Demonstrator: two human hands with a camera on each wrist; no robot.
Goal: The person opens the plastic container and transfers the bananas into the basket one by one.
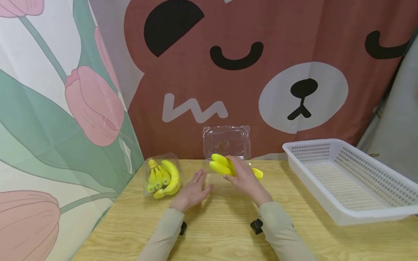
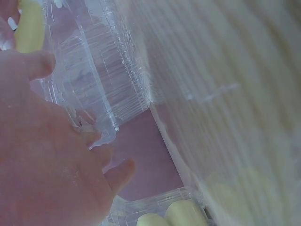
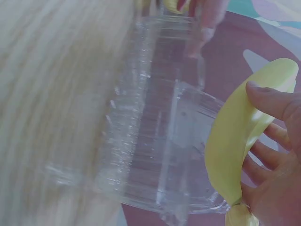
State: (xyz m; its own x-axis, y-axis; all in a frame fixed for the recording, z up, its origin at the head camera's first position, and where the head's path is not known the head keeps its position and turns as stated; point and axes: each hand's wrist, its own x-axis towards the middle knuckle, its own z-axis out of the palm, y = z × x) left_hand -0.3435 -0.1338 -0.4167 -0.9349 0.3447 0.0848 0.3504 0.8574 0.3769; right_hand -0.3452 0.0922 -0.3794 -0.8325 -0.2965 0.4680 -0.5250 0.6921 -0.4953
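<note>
My right hand (image 1: 243,177) grips a bunch of yellow bananas (image 1: 222,165) above a clear plastic clamshell box (image 1: 217,181). In the right wrist view the thumb lies across a banana (image 3: 230,132), with the fingers behind it. The box stands with its lid (image 1: 226,141) raised at the back. My left hand (image 1: 194,190), fingers extended, is at the box's left side; in the left wrist view its fingertips overlap the clear rim. Just left of that hand sits another clear box (image 1: 179,159) holding several bananas (image 1: 169,177).
A white perforated plastic basket (image 1: 326,197) stands on the right of the wooden table (image 1: 222,232). Behind the table hangs a curtain (image 1: 196,83) with a brown bear print, and a tulip-print cloth (image 1: 94,108) hangs at the left.
</note>
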